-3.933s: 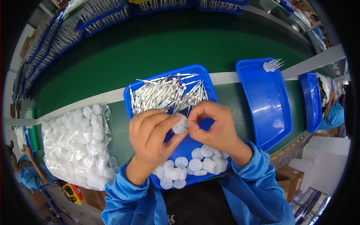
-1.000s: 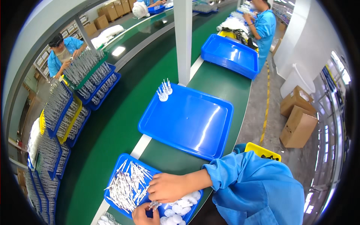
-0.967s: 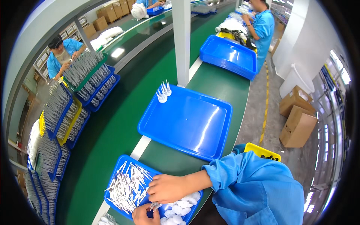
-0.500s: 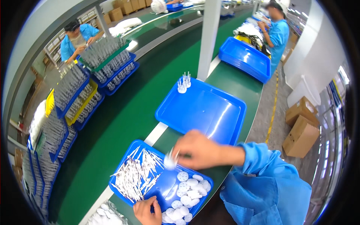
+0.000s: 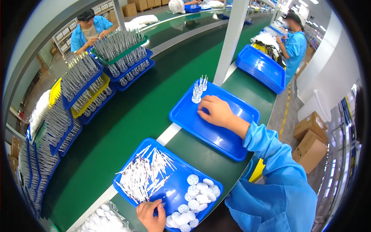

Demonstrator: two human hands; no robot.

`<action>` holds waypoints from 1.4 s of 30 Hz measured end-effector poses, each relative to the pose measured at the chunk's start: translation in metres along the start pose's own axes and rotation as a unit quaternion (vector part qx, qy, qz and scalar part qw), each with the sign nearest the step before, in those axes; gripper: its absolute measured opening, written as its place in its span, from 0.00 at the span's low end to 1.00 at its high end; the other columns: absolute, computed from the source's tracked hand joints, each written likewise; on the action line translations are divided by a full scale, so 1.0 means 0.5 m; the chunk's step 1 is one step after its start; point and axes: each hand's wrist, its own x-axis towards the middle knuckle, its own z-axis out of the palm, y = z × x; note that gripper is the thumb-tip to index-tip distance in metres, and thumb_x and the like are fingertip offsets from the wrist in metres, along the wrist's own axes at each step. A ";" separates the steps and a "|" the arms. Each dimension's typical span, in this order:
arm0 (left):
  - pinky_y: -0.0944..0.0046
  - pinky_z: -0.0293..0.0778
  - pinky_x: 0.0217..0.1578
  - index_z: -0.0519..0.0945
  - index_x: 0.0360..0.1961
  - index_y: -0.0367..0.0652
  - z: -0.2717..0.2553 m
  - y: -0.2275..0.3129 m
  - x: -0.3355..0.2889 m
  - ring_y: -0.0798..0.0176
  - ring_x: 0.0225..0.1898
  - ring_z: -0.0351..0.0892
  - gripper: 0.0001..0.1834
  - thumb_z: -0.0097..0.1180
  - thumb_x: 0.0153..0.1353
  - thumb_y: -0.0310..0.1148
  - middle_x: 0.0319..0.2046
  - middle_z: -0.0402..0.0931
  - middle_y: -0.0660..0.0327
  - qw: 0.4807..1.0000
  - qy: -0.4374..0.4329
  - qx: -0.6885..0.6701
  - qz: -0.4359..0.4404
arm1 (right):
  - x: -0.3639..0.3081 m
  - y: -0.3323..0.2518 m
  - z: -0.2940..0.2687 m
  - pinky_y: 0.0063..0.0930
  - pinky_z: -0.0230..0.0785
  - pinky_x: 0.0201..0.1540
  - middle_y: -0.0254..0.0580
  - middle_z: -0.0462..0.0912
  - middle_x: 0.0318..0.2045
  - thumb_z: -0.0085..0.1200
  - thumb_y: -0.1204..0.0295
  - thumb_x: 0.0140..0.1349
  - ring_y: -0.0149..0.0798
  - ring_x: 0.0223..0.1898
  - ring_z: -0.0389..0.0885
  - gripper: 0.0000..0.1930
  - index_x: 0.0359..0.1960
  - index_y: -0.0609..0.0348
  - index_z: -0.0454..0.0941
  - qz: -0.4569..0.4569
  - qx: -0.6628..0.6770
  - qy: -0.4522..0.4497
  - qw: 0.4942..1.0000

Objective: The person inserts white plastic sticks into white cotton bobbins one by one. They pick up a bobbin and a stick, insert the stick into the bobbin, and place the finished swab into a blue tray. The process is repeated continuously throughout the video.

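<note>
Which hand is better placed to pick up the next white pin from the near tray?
Left. The left hand already rests in the near tray beside the white pins; the right hand is away at the far tray.

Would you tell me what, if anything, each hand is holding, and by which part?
Cannot be told. The right hand rests in the blue tray beside upright white pieces; the left hand touches thin white sticks.
</note>
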 end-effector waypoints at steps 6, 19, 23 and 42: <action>0.52 0.74 0.38 0.90 0.41 0.41 -0.010 -0.001 -0.008 0.50 0.30 0.80 0.05 0.67 0.64 0.25 0.28 0.83 0.57 1.000 0.004 0.015 -0.007 | 0.045 0.016 -0.020 0.47 0.82 0.52 0.41 0.87 0.51 0.61 0.65 0.64 0.51 0.50 0.89 0.14 0.50 0.51 0.86 0.175 0.018 -0.068 0.982; 0.56 0.72 0.43 0.91 0.39 0.48 0.008 -0.022 -0.017 0.56 0.35 0.83 0.08 0.69 0.57 0.27 0.29 0.86 0.65 0.999 -0.026 0.023 -0.029 | 0.029 0.040 0.001 0.44 0.82 0.52 0.42 0.87 0.47 0.59 0.68 0.65 0.50 0.48 0.88 0.18 0.56 0.49 0.86 0.181 0.023 -0.029 0.983; 0.55 0.72 0.45 0.91 0.39 0.47 0.003 -0.013 -0.020 0.56 0.36 0.83 0.08 0.69 0.58 0.26 0.30 0.86 0.64 0.999 -0.028 0.024 -0.030 | 0.002 0.001 -0.009 0.47 0.82 0.57 0.44 0.86 0.52 0.59 0.67 0.66 0.52 0.53 0.87 0.17 0.56 0.49 0.86 0.060 0.049 -0.102 0.992; 0.47 0.75 0.52 0.87 0.52 0.40 -0.024 0.062 0.025 0.45 0.50 0.82 0.19 0.71 0.61 0.36 0.46 0.84 0.53 0.970 -0.143 0.197 -0.019 | -0.093 -0.476 0.175 0.40 0.74 0.50 0.34 0.86 0.37 0.61 0.64 0.60 0.41 0.44 0.86 0.06 0.34 0.48 0.88 -0.371 0.049 -0.001 0.927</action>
